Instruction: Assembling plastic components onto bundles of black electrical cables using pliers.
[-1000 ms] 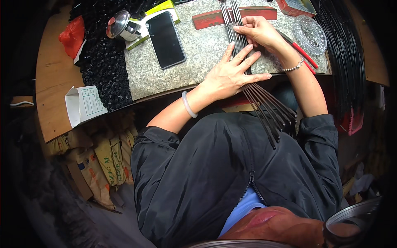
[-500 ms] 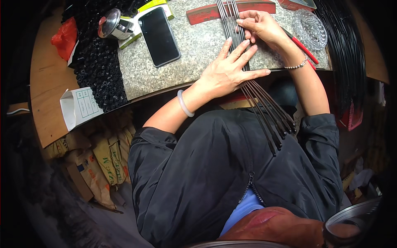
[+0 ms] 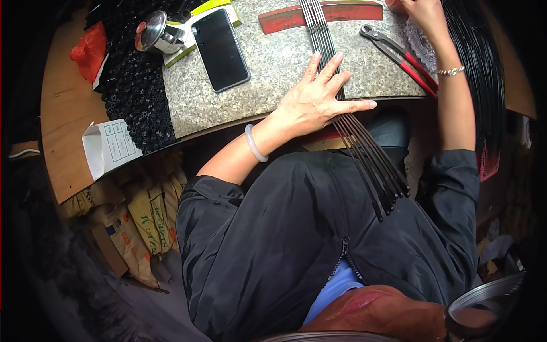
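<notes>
Speckled stone slab point(image 3: 273, 74) on the bench, and across it run thin dark rods point(image 3: 322, 34), long axis leaning away and slightly left, near ends fanning out over the lap below the grip! Left hand point(image 3: 316, 104) lies flat on them, fingers spread wide. Right hand point(image 3: 423, 11), farther off to the right, is partly out of sight; whether it's gripping, I can't tell. Pliers point(image 3: 405, 64) lie right of the left hand.

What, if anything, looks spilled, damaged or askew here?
Nothing looks spilled. The red bar under the dark rods looks worn: its colour is patchy, with dark areas showing. The rods pass under the left hand and fan out unevenly past the worktop, though that may be normal.
</notes>
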A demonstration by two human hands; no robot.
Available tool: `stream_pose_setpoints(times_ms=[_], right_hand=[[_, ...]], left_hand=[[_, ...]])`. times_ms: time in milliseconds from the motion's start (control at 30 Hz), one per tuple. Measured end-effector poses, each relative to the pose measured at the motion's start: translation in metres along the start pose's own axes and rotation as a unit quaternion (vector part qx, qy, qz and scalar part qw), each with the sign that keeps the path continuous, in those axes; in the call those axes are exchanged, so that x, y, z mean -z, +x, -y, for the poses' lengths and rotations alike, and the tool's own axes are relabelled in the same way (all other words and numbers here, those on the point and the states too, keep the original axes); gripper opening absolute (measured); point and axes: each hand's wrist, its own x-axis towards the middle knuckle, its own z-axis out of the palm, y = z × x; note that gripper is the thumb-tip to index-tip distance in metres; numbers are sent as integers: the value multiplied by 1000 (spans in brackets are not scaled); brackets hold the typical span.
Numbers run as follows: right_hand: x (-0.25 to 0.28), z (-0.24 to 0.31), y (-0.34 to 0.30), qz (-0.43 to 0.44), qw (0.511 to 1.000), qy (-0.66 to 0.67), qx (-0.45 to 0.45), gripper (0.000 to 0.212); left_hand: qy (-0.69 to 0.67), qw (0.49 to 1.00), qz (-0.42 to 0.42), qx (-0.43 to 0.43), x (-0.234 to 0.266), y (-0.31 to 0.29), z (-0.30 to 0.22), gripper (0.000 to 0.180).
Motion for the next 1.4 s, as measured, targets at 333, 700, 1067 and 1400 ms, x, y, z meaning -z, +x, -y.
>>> stream_pose_setpoints(times_ms=[333, 700, 1067, 1400], right_hand=[[-6, -38, 44, 196, 980, -40, -2, 15], [-14, -69, 39, 76, 984, -35, 159, 28], [-43, 90, -59, 409, 846, 298, -165, 17], [-49, 78, -62, 427, 747, 463, -210, 21]], left_hand=[[-3, 999, -45, 17, -6, -7, 4, 61], [-46, 996, -80, 19, -13, -10, 8, 60], [-37, 996, -76, 17, -14, -7, 9, 56], [-45, 994, -90, 33, -16, -10, 8, 60]])
